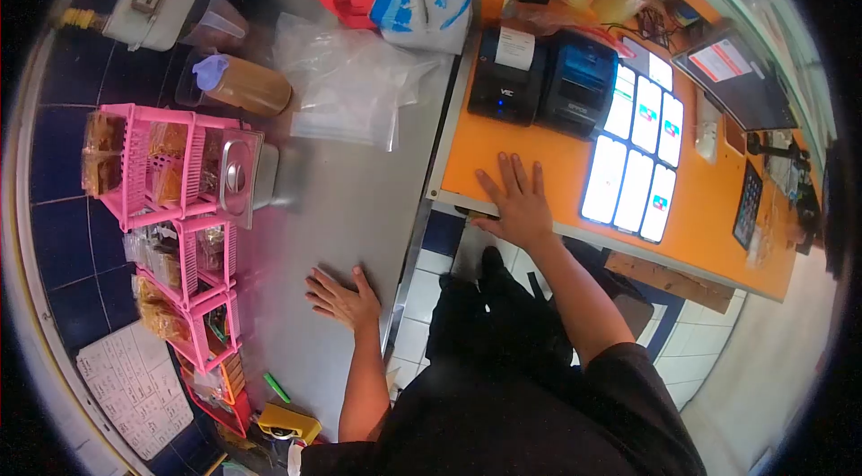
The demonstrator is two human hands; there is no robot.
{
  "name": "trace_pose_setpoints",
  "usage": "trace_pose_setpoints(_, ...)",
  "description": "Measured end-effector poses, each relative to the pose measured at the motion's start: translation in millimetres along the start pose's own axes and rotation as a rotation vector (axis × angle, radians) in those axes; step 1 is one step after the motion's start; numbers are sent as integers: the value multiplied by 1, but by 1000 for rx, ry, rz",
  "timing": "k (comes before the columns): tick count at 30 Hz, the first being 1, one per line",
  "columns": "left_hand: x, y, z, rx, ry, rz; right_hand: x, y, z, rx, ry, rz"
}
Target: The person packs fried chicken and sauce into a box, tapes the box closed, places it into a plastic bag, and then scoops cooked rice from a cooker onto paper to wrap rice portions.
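My left hand (345, 298) rests flat on the steel counter (314, 215), fingers spread and holding nothing. On the edge of the orange counter (467, 155) lies my right hand (519, 208), palm down with its fingers apart. Just beyond its fingertips stand a black receipt printer (505, 79) with paper coming out and a second, bluish-black printer (579, 85). Several lit phones (636, 148) are lined up to the right of that hand. Clear plastic bags (346, 90) lie on the steel surface farther back.
Pink stacked baskets (187, 269) with packets line the left wall, beside a lidded steel container (238, 172). A brown-filled jug (247, 83) stands behind. A green pen (277, 388) and yellow tape dispenser (289, 422) lie near my left arm. A monitor (736, 72) is at right.
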State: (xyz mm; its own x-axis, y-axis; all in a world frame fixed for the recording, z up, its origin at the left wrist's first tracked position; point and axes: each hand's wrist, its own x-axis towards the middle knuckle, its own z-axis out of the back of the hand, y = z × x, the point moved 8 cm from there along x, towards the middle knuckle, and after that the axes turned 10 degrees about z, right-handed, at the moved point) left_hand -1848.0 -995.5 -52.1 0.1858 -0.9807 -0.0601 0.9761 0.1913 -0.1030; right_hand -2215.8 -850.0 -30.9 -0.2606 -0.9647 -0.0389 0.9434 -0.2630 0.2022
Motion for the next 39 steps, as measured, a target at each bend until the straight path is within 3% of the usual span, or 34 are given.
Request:
trace_pose_setpoints(28,0,4,-3,-6,-18,16,-4,-3,-2,9,-74,-13)
trace_pose_setpoints(34,1,5,-5,-7,11,33,-5,2,1,-12,-55,-12)
trace_pose_setpoints(36,0,4,-6,123,45,8,-7,3,2,-5,-46,-22)
trace_pose_setpoints(39,-2,-1,12,78,101,-31,-7,9,4,44,-132,0)
